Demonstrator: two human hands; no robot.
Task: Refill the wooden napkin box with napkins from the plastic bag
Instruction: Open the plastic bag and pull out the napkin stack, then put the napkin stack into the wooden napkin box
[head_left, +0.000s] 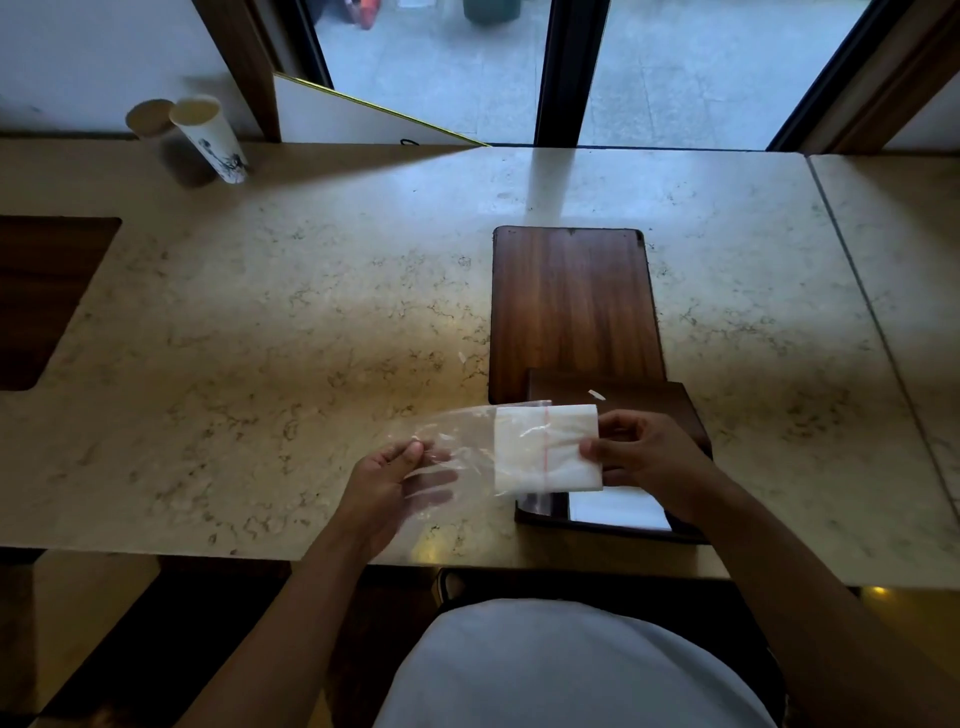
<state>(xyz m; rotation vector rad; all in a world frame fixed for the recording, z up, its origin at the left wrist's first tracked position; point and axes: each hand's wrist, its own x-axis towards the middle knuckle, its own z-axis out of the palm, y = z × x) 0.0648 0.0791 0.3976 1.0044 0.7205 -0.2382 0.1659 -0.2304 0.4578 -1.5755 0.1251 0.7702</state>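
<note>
The left hand (397, 480) pinches the clear plastic bag (457, 447); the right hand (641, 457) grips the white napkins (545, 449) half out of its mouth, above the open wooden napkin box (613, 467) on the counter (291, 332).

Both bare forearms are extended forward. The left hand (395, 475) is held half-curled; the right hand (641, 454) is closed in a pinch.
</note>
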